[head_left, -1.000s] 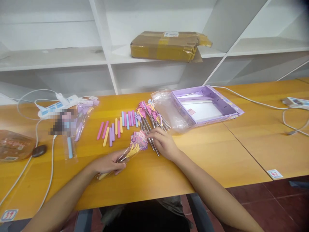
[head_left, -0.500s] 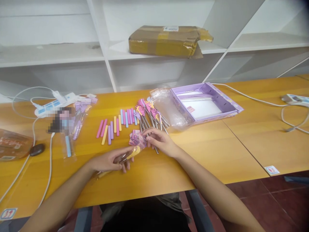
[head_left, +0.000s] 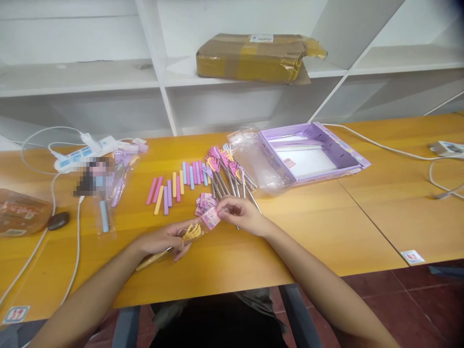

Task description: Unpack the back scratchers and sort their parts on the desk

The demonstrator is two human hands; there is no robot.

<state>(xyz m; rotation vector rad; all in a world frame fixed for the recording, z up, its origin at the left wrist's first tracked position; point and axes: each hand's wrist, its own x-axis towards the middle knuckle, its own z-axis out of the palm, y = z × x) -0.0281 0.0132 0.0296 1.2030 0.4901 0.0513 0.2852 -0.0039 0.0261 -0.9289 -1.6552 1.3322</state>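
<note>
My left hand point(head_left: 166, 241) is wrapped round a yellow back scratcher point(head_left: 192, 232) in a clear bag, its handle pointing down to the left. At the bag's top end, my right hand point(head_left: 241, 215) pinches a pink printed card point(head_left: 210, 218). More pink cards point(head_left: 203, 199) lie on the table just behind it. Several metal rods with pink, purple, blue and orange hand-shaped heads point(head_left: 214, 164) are piled behind my right hand. Left of them, loose pink, yellow, purple and blue handles point(head_left: 169, 193) lie in a row.
A purple open box point(head_left: 344, 171) stands at the back right beside clear plastic bags point(head_left: 268, 169). Bagged scratchers point(head_left: 104, 215), a power strip point(head_left: 83, 153), cables and an orange bag point(head_left: 21, 212) lie at left. A taped carton point(head_left: 250, 58) sits on the shelf.
The yellow scratcher and its bag have shifted down and left with my left hand. The pink card now shows flat between my hands, with the bag stretched straighter.
</note>
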